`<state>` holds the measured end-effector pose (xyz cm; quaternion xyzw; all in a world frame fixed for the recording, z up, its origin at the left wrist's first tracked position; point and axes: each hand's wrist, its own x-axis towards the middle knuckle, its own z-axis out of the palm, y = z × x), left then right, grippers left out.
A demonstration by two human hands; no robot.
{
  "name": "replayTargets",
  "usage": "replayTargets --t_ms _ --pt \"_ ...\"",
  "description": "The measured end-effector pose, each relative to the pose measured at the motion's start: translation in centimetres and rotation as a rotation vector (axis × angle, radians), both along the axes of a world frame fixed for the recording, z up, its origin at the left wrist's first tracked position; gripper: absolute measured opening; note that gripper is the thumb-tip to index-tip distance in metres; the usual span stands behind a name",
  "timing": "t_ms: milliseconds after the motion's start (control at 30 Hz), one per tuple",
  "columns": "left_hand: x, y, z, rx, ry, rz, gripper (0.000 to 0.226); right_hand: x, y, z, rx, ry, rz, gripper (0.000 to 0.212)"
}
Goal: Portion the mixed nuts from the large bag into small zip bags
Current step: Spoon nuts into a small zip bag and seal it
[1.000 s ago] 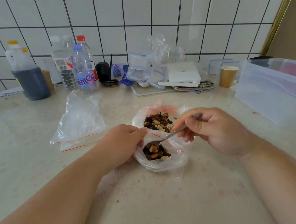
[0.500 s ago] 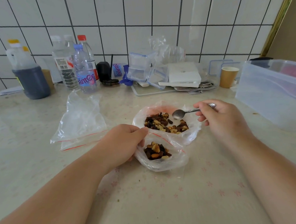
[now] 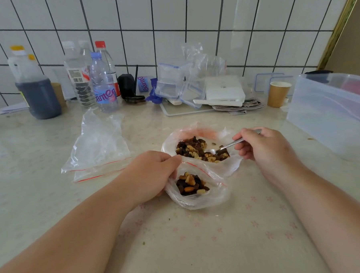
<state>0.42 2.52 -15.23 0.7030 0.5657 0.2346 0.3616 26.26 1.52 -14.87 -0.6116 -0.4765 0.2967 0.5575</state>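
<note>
Both hands busy; L hand (image 3: 150,175) pinches zip bag (image 3: 199,198); R hand (image 3: 263,148) grips spoon (image 3: 227,146)

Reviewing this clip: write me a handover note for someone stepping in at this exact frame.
Left hand grips the rim of the small zip bag, holding it open.
Right hand holds the spoon, bowl down in the mixed nuts of the large bag, just behind the small one.
Done: a small pile of nuts already in the small bag.
Left: keep scooping, seal it, then fill the empty zip bags lying to the left.
</note>
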Motion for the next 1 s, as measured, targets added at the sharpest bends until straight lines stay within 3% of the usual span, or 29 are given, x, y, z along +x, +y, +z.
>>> replayTargets --t_ms 100,400,633,733,833,1000 --pt "0.0 0.0 0.0 0.001 0.000 -0.006 0.057 -0.3 0.2 -0.2 -0.050 0.121 0.075 0.023" --pt "0.0 0.1 -0.1 -0.008 -0.005 0.001 0.056 0.2 0.2 0.6 -0.119 0.423 -0.019 0.027" --pt "0.1 0.1 0.0 -0.026 -0.016 0.018 0.058 0.1 -0.2 1.4 -0.075 0.617 0.096 0.035" --pt "0.1 0.1 0.0 -0.035 -0.036 0.024 0.058 -0.2 -0.8 1.9 -0.062 0.610 0.220 0.047" --pt "0.1 0.0 0.1 -0.040 -0.033 0.032 0.060 -0.8 -1.4 2.1 -0.028 0.529 0.328 0.043" --pt "0.0 0.0 0.0 -0.042 -0.061 0.052 0.057 -1.4 -2.4 1.8 0.114 0.182 0.535 0.028"
